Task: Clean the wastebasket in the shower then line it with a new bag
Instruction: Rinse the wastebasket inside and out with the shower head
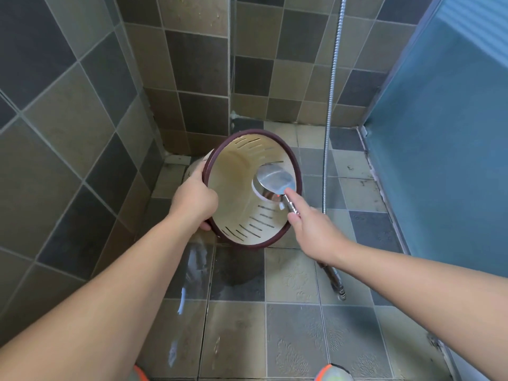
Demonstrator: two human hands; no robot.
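The cream wastebasket point(233, 180) with a dark red rim and slotted sides is tipped on its side above the shower floor, its mouth facing me. My left hand point(193, 200) grips its left rim. My right hand point(313, 232) holds the chrome shower head point(273, 182) by its handle, index finger stretched along it. The head sits inside the basket's mouth, its face turned toward the basket's bottom. No bag is in view.
The metal shower hose point(331, 105) hangs down on the right and loops behind my right wrist. Tiled walls close in on the left and back. A blue glass panel point(445, 133) stands on the right. Wet floor tiles point(236, 270) lie below, my shoe tips at the bottom edge.
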